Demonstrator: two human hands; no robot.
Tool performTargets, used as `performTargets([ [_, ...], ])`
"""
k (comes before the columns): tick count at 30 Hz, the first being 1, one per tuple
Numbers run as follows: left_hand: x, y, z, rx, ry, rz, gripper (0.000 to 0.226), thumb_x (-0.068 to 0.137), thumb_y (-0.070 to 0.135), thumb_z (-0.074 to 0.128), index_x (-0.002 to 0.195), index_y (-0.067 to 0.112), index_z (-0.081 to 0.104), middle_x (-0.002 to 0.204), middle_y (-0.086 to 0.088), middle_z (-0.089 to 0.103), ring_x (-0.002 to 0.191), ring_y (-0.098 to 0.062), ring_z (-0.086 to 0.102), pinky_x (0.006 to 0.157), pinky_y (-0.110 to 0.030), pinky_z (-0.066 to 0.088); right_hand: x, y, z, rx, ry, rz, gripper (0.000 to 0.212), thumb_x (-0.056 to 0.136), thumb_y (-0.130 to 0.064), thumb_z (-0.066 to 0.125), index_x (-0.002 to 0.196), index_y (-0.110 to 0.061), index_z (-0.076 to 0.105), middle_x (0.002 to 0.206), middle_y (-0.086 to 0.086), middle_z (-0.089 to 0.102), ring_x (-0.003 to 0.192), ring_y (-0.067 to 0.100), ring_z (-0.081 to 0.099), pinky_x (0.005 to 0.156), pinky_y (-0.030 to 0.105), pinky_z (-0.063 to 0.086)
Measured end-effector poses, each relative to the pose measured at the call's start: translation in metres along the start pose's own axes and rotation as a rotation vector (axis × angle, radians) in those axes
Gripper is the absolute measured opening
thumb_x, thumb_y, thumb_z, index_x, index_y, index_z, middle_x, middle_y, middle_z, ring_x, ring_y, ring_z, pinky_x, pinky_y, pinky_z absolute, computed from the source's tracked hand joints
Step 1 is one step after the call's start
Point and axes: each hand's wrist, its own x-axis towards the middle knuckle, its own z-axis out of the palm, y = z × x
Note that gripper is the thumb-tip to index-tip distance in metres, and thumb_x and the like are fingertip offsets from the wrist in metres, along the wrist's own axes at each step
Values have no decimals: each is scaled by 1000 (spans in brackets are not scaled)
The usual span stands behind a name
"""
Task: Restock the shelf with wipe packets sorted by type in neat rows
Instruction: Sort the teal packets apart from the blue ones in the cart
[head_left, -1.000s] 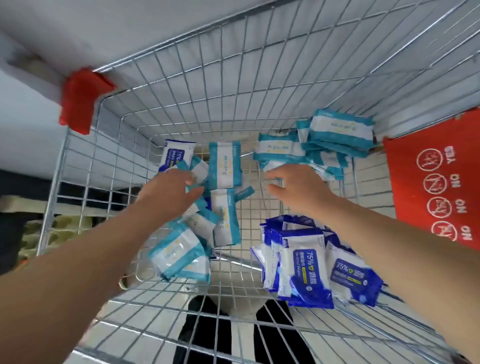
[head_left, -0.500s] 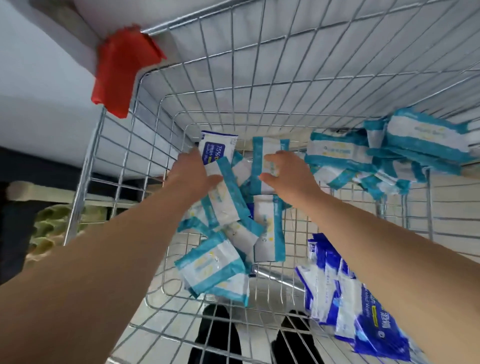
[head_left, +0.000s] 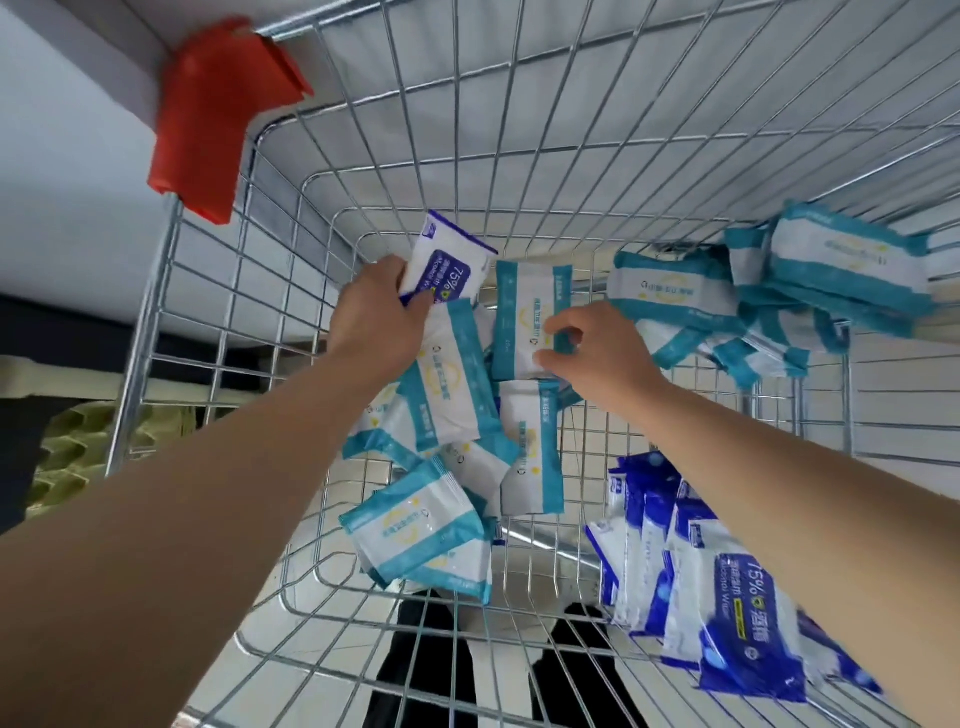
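Both my arms reach down into a wire shopping cart (head_left: 519, 171). My left hand (head_left: 376, 317) grips a dark-blue-and-white wipe packet (head_left: 447, 267) at the far left of the cart floor. My right hand (head_left: 597, 358) pinches the lower edge of a teal-and-white wipe packet (head_left: 527, 306) lying flat beside it. Several more teal packets (head_left: 447, 410) lie loose in a heap under my hands. A stack of teal packets (head_left: 769, 296) leans at the far right. Dark blue packets (head_left: 717, 587) stand bunched at the near right.
A red plastic corner guard (head_left: 218, 119) caps the cart's far left corner. The cart's wire walls rise on all sides. A white wall and a dark strip lie to the left outside the cart. My dark shoes (head_left: 431, 670) show through the wire floor.
The view has shifted left and closer. My left hand slid up onto the dark blue packet and closed on it. My right hand moved left from the teal stack onto a flat teal packet.
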Motion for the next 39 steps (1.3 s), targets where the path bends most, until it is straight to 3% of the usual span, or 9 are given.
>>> performTargets([
  [5,-10,6,-22,22,34,23,34,94,9,49,127,18,45,107,1,56,89,-24,55,70,-36,44,-23,-2,10,-35,-185,80,46,75,-28,79,115,-15,62,106,-1,60,94,16,58,82,29,47],
  [8,-19,-3,-24,205,-79,83,60,88,1,52,142,15,31,136,-14,40,116,-31,47,92,-41,44,-27,-3,13,89,-217,97,44,75,-15,79,116,-11,64,111,1,64,95,15,60,84,26,48],
  [10,-25,-6,-21,359,16,193,56,88,13,59,139,11,35,136,-14,37,122,-31,40,102,-42,38,-23,-4,6,153,-168,84,27,78,-14,75,104,-10,69,91,-1,65,79,11,59,67,13,42],
  [13,-36,-3,-14,459,47,272,47,83,39,67,119,14,48,116,-8,48,106,-28,49,89,-39,42,-11,-2,-7,298,38,118,8,84,-16,70,86,-10,66,72,0,58,62,10,52,51,15,38],
  [17,-41,-2,3,449,-219,-12,61,72,64,69,101,17,42,93,-1,53,85,-22,53,68,-33,44,1,-1,-8,392,105,168,7,88,-17,64,92,-11,62,74,-1,57,62,11,52,46,18,43],
  [22,-29,-7,17,68,-193,-162,77,69,37,84,124,9,38,110,-10,59,101,-30,59,86,-45,52,8,-4,8,355,41,179,35,78,-9,73,110,-13,59,96,1,57,86,16,56,70,26,46],
  [27,-20,-4,4,-27,-146,-98,24,83,14,59,106,9,53,93,-5,59,81,-23,56,60,-28,41,2,10,-5,380,161,234,40,79,-2,69,112,-14,51,97,3,56,70,6,51,51,13,41],
  [31,-9,2,4,64,-273,-12,14,88,14,54,100,8,50,93,-6,55,86,-25,56,61,-28,36,-5,22,-16,482,51,305,53,75,0,71,121,-11,47,103,3,62,82,11,61,66,23,51],
  [39,-7,7,21,216,-382,71,48,84,20,69,123,8,45,110,-6,54,97,-24,52,75,-31,39,-11,22,-18,388,-90,211,25,79,1,66,102,-8,64,101,11,69,92,25,67,85,40,56],
])
